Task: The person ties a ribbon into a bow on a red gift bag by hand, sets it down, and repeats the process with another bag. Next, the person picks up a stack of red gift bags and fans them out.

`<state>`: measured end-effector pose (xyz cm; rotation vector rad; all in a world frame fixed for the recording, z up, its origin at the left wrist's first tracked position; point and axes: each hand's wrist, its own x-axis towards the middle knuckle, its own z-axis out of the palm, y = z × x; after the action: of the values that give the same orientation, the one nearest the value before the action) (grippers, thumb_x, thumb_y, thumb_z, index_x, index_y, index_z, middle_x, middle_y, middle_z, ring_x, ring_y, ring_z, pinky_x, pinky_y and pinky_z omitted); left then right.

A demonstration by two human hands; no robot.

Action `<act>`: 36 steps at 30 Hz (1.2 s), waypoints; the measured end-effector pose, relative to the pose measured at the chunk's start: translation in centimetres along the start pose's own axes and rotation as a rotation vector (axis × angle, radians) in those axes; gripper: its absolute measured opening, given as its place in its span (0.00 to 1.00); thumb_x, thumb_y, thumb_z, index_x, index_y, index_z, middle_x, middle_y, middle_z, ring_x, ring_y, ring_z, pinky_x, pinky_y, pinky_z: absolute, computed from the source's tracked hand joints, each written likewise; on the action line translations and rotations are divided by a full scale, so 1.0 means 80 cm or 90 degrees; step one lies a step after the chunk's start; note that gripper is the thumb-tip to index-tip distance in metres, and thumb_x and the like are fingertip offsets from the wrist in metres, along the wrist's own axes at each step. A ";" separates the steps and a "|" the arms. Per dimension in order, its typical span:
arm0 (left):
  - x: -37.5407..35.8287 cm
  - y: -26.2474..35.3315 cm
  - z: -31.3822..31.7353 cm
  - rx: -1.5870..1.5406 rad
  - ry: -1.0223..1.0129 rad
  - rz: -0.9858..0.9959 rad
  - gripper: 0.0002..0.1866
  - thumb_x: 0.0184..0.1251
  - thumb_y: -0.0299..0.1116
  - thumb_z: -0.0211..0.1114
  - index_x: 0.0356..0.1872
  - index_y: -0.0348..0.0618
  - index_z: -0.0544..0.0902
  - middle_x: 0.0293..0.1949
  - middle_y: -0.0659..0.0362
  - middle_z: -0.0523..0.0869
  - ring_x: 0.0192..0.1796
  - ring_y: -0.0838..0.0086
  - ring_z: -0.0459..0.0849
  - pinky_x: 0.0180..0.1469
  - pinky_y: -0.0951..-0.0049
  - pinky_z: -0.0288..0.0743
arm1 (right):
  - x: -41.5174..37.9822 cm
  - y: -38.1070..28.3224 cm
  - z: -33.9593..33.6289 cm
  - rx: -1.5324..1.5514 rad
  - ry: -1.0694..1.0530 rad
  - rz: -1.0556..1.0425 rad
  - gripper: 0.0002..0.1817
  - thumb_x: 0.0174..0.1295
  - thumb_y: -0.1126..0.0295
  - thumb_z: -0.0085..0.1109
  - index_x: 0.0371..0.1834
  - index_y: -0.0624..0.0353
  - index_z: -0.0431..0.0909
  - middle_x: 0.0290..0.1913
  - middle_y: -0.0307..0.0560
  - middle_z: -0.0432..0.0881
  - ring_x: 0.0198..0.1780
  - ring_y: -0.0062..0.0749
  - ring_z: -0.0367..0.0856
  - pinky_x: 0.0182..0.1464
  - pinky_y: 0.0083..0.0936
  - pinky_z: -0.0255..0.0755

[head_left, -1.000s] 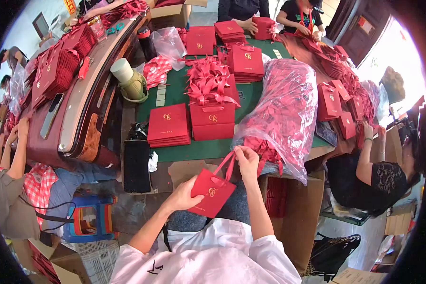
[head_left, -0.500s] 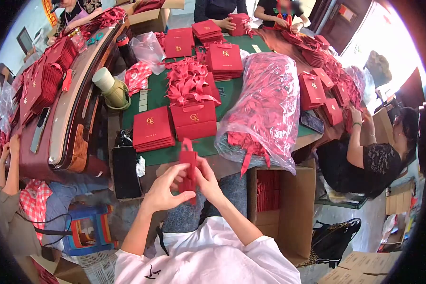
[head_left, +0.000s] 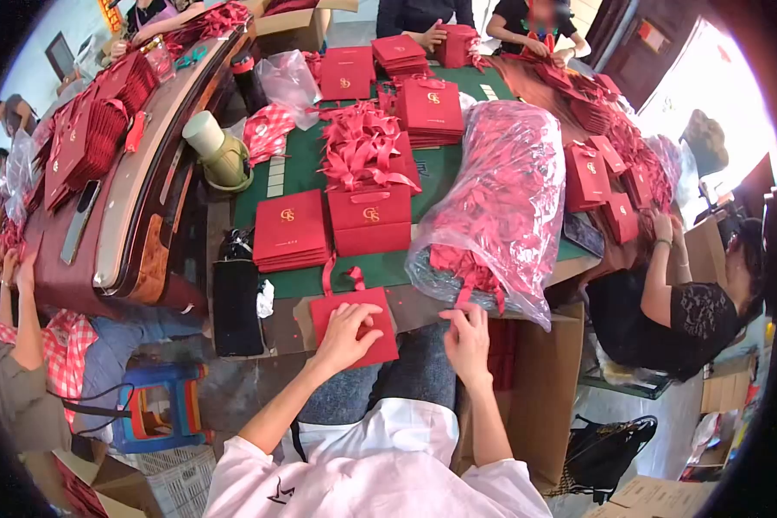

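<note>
A flat red paper gift bag (head_left: pixel 381 347) lies at the table's front edge, partly overhanging it, with a red ribbon sticking up from its top. On this bag rests my left hand (head_left: pixel 347 335), palm down, thumb and fingers apart. To its right, my right hand (head_left: pixel 467 344) has its fingertips pinched on the end of a red ribbon (head_left: pixel 465 294), which hangs from a clear plastic bag (head_left: pixel 531 259) full of ribbons. A stack of red gift bags (head_left: pixel 290 226) sits left of centre, beside another red bag (head_left: pixel 369 239) with a heap of ribbons (head_left: pixel 363 142) behind it.
More bag stacks (head_left: pixel 430 110) stand farther back on the green mat (head_left: pixel 276 192). A green cup (head_left: pixel 224 164) and a black case (head_left: pixel 236 302) are at the left. An open carton (head_left: pixel 540 380) stands by my right leg. Co-workers (head_left: pixel 665 302) sit around the tables.
The red gift bag, held upright between both hands before, now lies flat at the table edge under my left hand. My right hand has moved right to the ribbons at the plastic bag's mouth.
</note>
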<state>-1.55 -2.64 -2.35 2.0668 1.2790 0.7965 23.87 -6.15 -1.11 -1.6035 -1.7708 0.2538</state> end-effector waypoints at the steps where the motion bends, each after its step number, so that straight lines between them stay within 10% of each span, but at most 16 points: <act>1: 0.001 -0.001 -0.002 -0.023 0.031 0.009 0.22 0.55 0.31 0.75 0.51 0.46 0.81 0.37 0.58 0.82 0.43 0.60 0.79 0.52 0.61 0.72 | -0.003 0.011 -0.001 -0.043 -0.015 -0.012 0.22 0.44 0.86 0.57 0.44 0.55 0.82 0.50 0.52 0.76 0.53 0.54 0.74 0.54 0.42 0.73; 16: 0.017 -0.020 -0.019 0.179 0.100 -0.020 0.20 0.52 0.33 0.76 0.47 0.45 0.82 0.43 0.56 0.79 0.51 0.57 0.75 0.52 0.57 0.70 | 0.011 -0.044 0.012 0.000 0.004 -0.177 0.13 0.54 0.73 0.71 0.44 0.54 0.87 0.36 0.43 0.81 0.41 0.42 0.78 0.45 0.38 0.69; 23: 0.022 -0.030 -0.017 0.068 0.060 -0.066 0.20 0.51 0.31 0.77 0.46 0.47 0.80 0.42 0.57 0.85 0.49 0.57 0.80 0.53 0.57 0.69 | 0.011 -0.107 0.034 0.141 0.002 -0.183 0.14 0.45 0.66 0.81 0.29 0.53 0.82 0.30 0.39 0.84 0.38 0.39 0.83 0.52 0.38 0.74; 29: 0.020 -0.033 -0.012 0.021 0.033 -0.115 0.18 0.55 0.30 0.73 0.47 0.48 0.79 0.42 0.57 0.88 0.51 0.58 0.82 0.53 0.57 0.68 | 0.003 -0.158 0.044 0.208 -0.085 -0.278 0.10 0.50 0.68 0.77 0.34 0.53 0.85 0.35 0.38 0.85 0.41 0.34 0.84 0.53 0.39 0.75; 36: 0.020 -0.038 -0.017 -0.024 0.022 -0.135 0.17 0.57 0.26 0.70 0.49 0.46 0.81 0.41 0.56 0.88 0.53 0.57 0.84 0.58 0.57 0.71 | 0.023 -0.128 0.071 0.262 -0.101 -0.069 0.08 0.61 0.78 0.64 0.44 0.59 0.84 0.39 0.50 0.83 0.41 0.47 0.85 0.40 0.36 0.79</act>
<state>-3.68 0.19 -3.40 1.8574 1.4620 0.7555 12.36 -4.75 1.46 -1.2187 -1.7748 0.6626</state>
